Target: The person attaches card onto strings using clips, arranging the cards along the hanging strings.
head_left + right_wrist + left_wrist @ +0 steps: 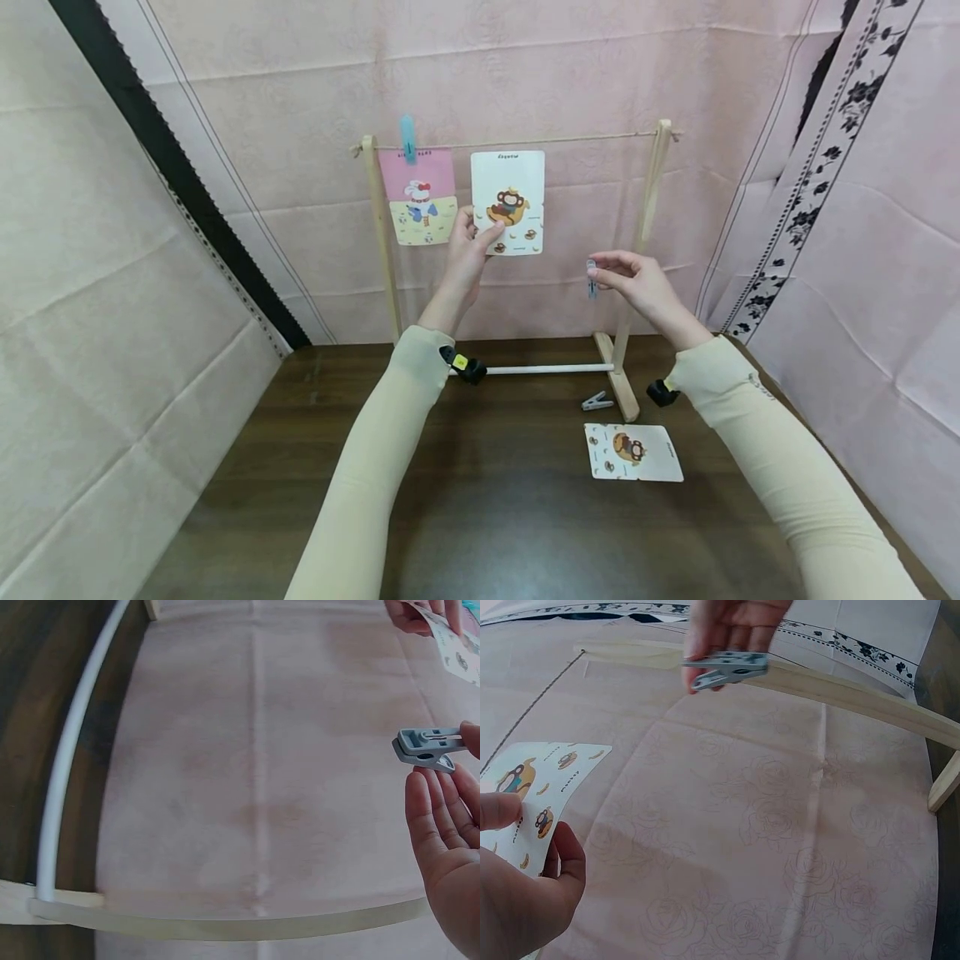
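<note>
My left hand (467, 254) pinches a white card (507, 179) with a monkey picture by its lower left edge, thumb in front. The card stands upright with its top just under the string (555, 140). In my right hand (633, 279), thumb and fingertips hold a grey-blue clothespin (592, 279), to the right of the card and below the string. The right wrist view shows that clothespin (429, 746) between thumb and fingers. A pink and yellow card (422, 204) hangs from the string at the left under a blue clothespin (408, 138).
The string runs between two wooden posts (648, 196), joined below by a white rod (547, 368). Near the right foot (618, 383) lie a grey clothespin (596, 402) and another monkey card (633, 452) on the dark table (510, 517). Pale cloth (540, 67) encloses the back and sides.
</note>
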Demonstrator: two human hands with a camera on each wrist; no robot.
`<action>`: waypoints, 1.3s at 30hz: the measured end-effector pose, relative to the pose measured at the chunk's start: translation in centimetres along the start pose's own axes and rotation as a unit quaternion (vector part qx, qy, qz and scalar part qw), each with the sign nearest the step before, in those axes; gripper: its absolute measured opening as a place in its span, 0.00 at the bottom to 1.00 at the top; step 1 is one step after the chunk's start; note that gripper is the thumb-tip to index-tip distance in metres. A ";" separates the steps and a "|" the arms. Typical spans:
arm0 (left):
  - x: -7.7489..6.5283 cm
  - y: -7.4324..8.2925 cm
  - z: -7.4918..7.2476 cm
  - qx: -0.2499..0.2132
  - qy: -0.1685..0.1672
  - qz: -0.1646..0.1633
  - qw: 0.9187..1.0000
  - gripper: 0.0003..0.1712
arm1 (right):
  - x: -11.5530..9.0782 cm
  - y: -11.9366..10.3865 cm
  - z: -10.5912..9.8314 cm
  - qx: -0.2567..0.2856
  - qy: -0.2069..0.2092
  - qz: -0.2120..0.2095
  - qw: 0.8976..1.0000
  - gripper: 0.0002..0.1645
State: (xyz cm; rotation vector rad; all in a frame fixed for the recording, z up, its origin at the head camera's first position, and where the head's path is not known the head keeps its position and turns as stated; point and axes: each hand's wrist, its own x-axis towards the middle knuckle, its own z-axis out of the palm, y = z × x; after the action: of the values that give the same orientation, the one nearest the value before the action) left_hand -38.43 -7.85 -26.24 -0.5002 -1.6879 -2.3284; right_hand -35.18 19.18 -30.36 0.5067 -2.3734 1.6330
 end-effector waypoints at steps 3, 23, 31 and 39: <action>-0.1 0.0 0.0 -0.002 0.001 0.003 1.000 0.12 | 0.4 -1.1 -0.2 0.000 0.004 -0.006 1.000 0.28; -0.2 0.3 -0.1 0.009 -0.005 0.007 1.000 0.14 | 3.0 -7.7 -2.5 0.050 0.034 -0.072 0.996 0.25; -0.2 0.4 0.0 0.014 -0.009 0.005 1.000 0.16 | 3.6 -9.6 -3.0 0.048 0.043 -0.098 0.993 0.23; -0.2 0.4 0.0 0.014 -0.010 0.006 1.000 0.15 | 4.3 -11.9 -3.5 0.081 0.048 -0.126 0.987 0.18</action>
State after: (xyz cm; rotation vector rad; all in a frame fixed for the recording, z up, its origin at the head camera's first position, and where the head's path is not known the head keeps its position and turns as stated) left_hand -38.07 -7.97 -26.01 -0.5281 -1.7186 -2.2950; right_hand -34.49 17.94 -17.30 0.7089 -2.0235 1.6979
